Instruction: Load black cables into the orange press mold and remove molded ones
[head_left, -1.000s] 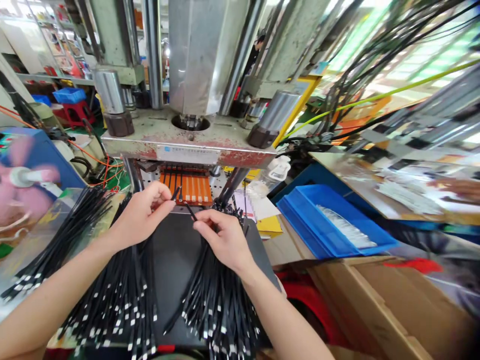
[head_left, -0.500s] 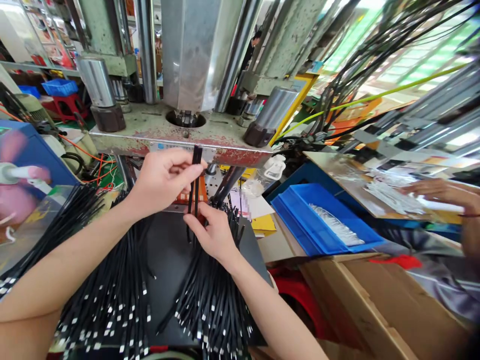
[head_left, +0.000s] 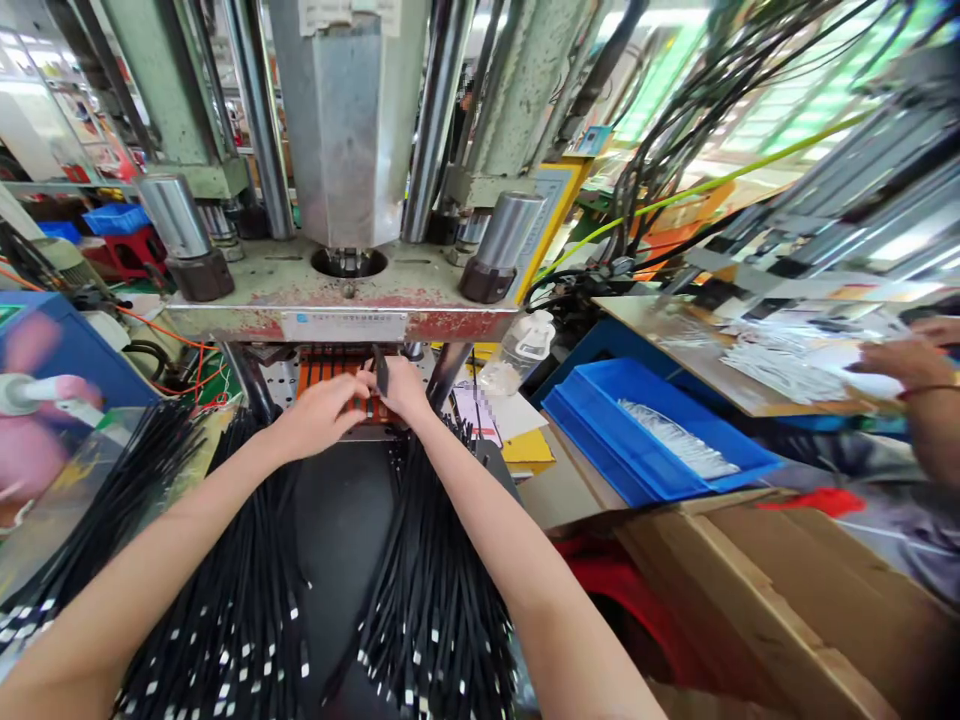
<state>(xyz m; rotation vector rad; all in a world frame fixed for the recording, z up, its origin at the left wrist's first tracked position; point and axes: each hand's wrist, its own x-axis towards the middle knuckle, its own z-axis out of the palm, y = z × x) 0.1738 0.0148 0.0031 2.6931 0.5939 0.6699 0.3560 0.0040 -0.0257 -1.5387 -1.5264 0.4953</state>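
Two bare hands, the left hand [head_left: 324, 414] and the right hand [head_left: 405, 388], work close together at the front of the orange fixture [head_left: 313, 368] beneath the press plate [head_left: 465, 324]. The right hand pinches a black strip [head_left: 382, 372] between thumb and fingers. The strip is located in front of the fixture; its visible section stands near upright, with its upper end inclined slightly left. The fingers conceal its lower end. The left grip has its fingertips drawn in beside the strip; whether they pinch anything cannot be determined. Both hands cover part of the fixture.

Three bundles of black cables flank the work area: the outer bundle [head_left: 112, 510], the middle bundle [head_left: 251, 560] and the right bundle [head_left: 431, 560]. Their long axes run from the press side toward the wearer, white tips nearest the wearer. The left forearm hides part of the middle bundle. The lower frame edge cuts off some tips. The fan [head_left: 30, 400] is blurred.
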